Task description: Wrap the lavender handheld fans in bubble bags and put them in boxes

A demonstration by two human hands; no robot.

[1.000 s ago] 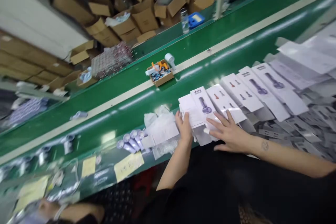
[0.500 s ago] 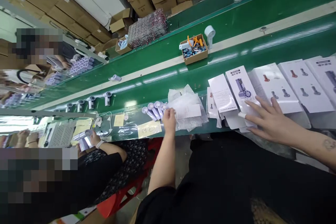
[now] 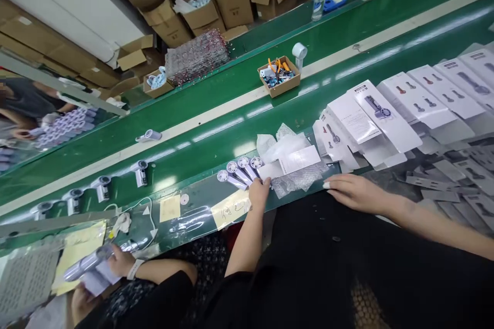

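Note:
My left hand [image 3: 259, 194] is closed, its fingertips pinching the left edge of a folded white leaflet [image 3: 303, 160]. The leaflet lies on a clear bubble-wrap bag [image 3: 297, 181] at the bench's front edge. Just left of the bag, several lavender handheld fans [image 3: 244, 163] lie side by side, handles toward me. My right hand [image 3: 355, 193] hovers by the bench edge, right of the bag, fingers stretched out and holding nothing; one fingertip is covered in white. Beyond it, white printed fan boxes [image 3: 382, 113] lie overlapping in a row.
A small carton [image 3: 280, 82] of parts and orange-handled pliers stands on the green bench beside an upright white fan [image 3: 299, 55]. More fans [image 3: 103, 188] are spaced along the left. At lower left, a co-worker's hands [image 3: 121, 262] hold fans. Flattened boxes [image 3: 459, 180] lie at right.
My right hand has left the fan boxes and come down leftward to the bench edge near the bubble-wrap bag. My left hand stays at the leaflet's edge. The view has shifted.

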